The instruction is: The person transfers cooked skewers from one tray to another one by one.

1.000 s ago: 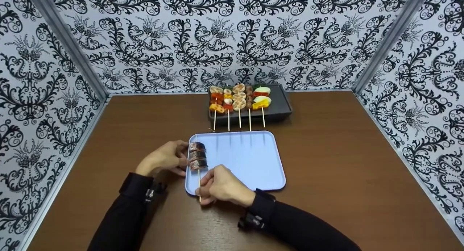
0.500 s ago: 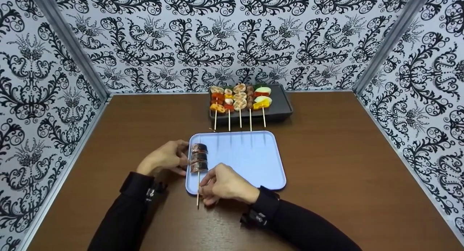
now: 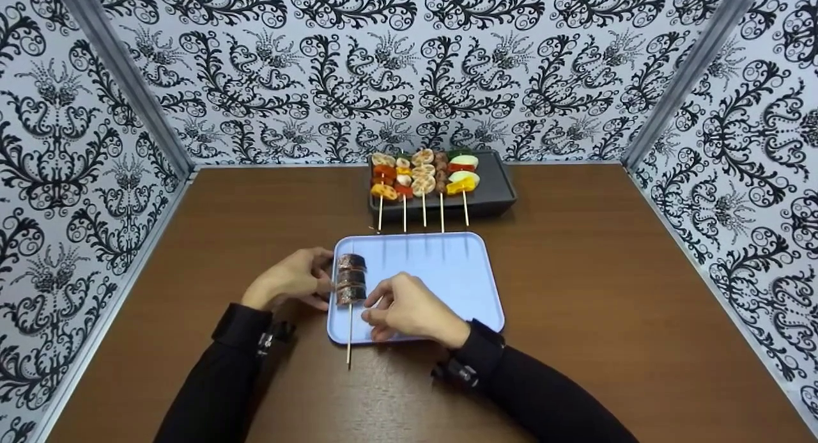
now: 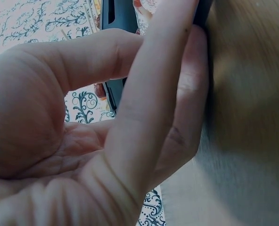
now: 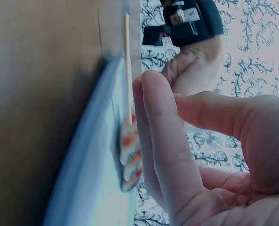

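Observation:
A fish skewer [image 3: 351,278], three dark-skinned chunks on a wooden stick, lies along the left side of the light blue tray [image 3: 434,283]. Its bare stick reaches past the tray's near edge. My left hand [image 3: 295,275] holds the tray's left rim, thumb and fingers at the edge beside the fish. Just right of the stick, my right hand [image 3: 409,309] hovers over the tray with loosely bent fingers and nothing in them. In the right wrist view the skewer [image 5: 128,75] shows beyond the fingertips, apart from them.
Behind the tray stands a black grill plate [image 3: 489,181] with several skewers of vegetables, meatballs and round slices [image 3: 422,172], their sticks pointing toward me. Patterned panels [image 3: 409,72] enclose the brown table [image 3: 575,270] at the back and both sides.
The skewer has been laid down on the tray, its stick shifting slightly toward me. My right hand has let go of the stick and moved up and right. The left hand stays put.

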Available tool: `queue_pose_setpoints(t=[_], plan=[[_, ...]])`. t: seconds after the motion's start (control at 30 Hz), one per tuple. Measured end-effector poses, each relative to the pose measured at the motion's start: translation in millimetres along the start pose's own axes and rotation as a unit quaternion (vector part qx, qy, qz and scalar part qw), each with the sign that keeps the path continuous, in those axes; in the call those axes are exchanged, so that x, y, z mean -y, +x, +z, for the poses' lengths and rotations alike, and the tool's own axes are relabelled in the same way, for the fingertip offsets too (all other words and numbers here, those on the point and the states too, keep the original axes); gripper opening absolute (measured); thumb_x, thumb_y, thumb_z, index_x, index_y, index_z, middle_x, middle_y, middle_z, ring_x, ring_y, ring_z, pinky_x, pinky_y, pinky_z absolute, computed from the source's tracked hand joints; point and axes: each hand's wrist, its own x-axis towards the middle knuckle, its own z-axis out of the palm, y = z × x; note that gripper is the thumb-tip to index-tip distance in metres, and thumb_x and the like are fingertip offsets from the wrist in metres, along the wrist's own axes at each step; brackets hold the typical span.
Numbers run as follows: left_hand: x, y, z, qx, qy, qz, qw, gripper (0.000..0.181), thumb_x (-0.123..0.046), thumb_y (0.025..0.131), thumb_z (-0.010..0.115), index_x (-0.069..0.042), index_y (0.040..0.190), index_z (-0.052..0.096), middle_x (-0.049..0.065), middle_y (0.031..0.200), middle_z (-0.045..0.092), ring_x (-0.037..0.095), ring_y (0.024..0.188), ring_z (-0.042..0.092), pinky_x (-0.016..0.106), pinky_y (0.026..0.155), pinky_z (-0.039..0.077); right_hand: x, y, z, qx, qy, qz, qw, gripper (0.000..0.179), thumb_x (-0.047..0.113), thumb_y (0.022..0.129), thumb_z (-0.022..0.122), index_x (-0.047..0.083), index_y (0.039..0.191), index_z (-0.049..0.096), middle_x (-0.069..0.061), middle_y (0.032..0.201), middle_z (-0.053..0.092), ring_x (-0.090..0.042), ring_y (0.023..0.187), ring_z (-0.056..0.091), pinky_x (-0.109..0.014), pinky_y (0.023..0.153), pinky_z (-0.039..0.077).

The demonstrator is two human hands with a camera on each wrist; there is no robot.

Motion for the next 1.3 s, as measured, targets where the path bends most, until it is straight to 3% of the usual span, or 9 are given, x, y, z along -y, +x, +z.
queue_pose_setpoints(t=[0.13, 0.4, 0.6, 0.83, 1.0, 1.3], plan=[[-0.1, 0.5, 0.7, -0.003, 0.002, -0.008, 1.0, 0.073, 0.007, 0.09, 0.065, -0.001, 0.155, 0.033, 0.024, 0.11, 0.059, 0.028, 0.088, 0.068, 0.041, 0.076, 0.071, 6, -0.6, -9, -0.016, -0.023, -0.013, 0.9995, 0.021, 0.014, 0.089, 0.079, 0.003, 0.105, 0.072, -0.018, 0.083, 0.076, -0.029, 0.065, 0.077, -0.044, 0.063, 0.069], [-0.5, 1.4, 0.1, -0.001, 0.003, -0.015, 0.9999, 0.075, 0.009, 0.09, 0.064, -0.001, 0.157, 0.03, 0.024, 0.11, 0.06, 0.03, 0.088, 0.069, 0.042, 0.077, 0.071, 13, -0.9, -30, -0.053, -0.021, -0.018, 0.9982, 0.028, 0.014, 0.091, 0.077, -0.001, 0.114, 0.07, -0.029, 0.098, 0.074, -0.028, 0.069, 0.077, -0.049, 0.07, 0.069], [0.9, 2.0, -0.3, -0.007, 0.002, -0.022, 0.9997, 0.077, 0.009, 0.089, 0.065, -0.002, 0.157, 0.03, 0.025, 0.113, 0.059, 0.032, 0.089, 0.069, 0.043, 0.077, 0.07, 18, -2.3, -47, -0.089, -0.033, -0.036, 0.9948, 0.022, 0.016, 0.091, 0.077, 0.008, 0.11, 0.072, -0.019, 0.091, 0.076, -0.026, 0.067, 0.077, -0.053, 0.071, 0.069], [-0.6, 2.5, -0.6, 0.002, 0.006, -0.013, 0.9999, 0.074, 0.008, 0.092, 0.063, 0.0, 0.157, 0.029, 0.025, 0.116, 0.057, 0.03, 0.086, 0.07, 0.042, 0.077, 0.071, 24, -5.0, -67, -0.134, -0.027, -0.054, 0.9892, 0.021, 0.014, 0.09, 0.077, 0.006, 0.11, 0.072, -0.014, 0.089, 0.078, -0.027, 0.072, 0.077, -0.05, 0.072, 0.07], [-1.7, 3.1, -0.5, 0.002, 0.008, -0.018, 0.9998, 0.075, 0.008, 0.092, 0.064, 0.0, 0.157, 0.029, 0.026, 0.116, 0.057, 0.03, 0.087, 0.07, 0.043, 0.077, 0.07, 26, -7.5, -84, -0.168, -0.039, -0.059, 0.9833, 0.025, 0.015, 0.09, 0.079, 0.004, 0.112, 0.072, -0.016, 0.093, 0.078, -0.024, 0.073, 0.077, -0.046, 0.073, 0.07], [-1.0, 2.9, -1.4, 0.0, 0.004, -0.018, 0.9998, 0.076, 0.008, 0.089, 0.067, -0.002, 0.156, 0.032, 0.026, 0.114, 0.056, 0.03, 0.086, 0.069, 0.044, 0.076, 0.07, 29, -9.8, -113, -0.244, -0.065, -0.08, 0.9643, 0.024, 0.015, 0.09, 0.078, 0.004, 0.11, 0.073, -0.014, 0.094, 0.077, -0.022, 0.073, 0.076, -0.034, 0.067, 0.07]])
